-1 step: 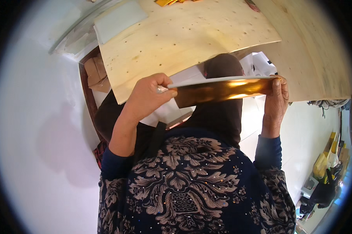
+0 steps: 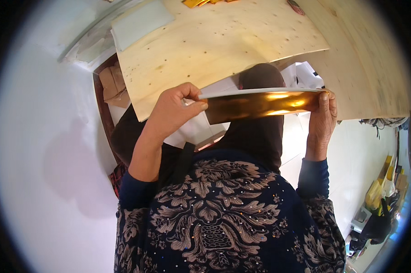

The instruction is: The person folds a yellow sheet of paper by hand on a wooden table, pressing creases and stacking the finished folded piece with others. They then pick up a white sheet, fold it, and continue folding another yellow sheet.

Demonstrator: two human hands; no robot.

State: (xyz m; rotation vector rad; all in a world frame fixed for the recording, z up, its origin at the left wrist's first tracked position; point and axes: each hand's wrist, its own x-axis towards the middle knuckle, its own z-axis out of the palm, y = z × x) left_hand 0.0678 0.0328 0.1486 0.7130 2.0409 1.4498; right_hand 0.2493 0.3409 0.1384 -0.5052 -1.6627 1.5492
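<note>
A strip-like sheet, shiny gold below with a white upper edge [image 2: 260, 105], is held up level in front of my lap. My left hand [image 2: 169, 111] pinches its left end between thumb and fingers. At the other end my right hand [image 2: 322, 116] grips it, thumb on the gold face and fingers behind. Both hands are closed on the sheet, just short of the plywood tabletop [image 2: 214, 43]. Part of my dark trousers shows behind and below it.
Pale flat sheets [image 2: 144, 22] lie on the tabletop's far left. Folded gold pieces [image 2: 205, 2] are at its far edge, with a small red and dark object [image 2: 296, 6] to their right. Crumpled brown paper [image 2: 113, 86] sits below at left. Mixed items [image 2: 376, 195] stand along the right.
My left hand and the sheet's left end sit very slightly higher. The right hand keeps its grip in nearly the same place.
</note>
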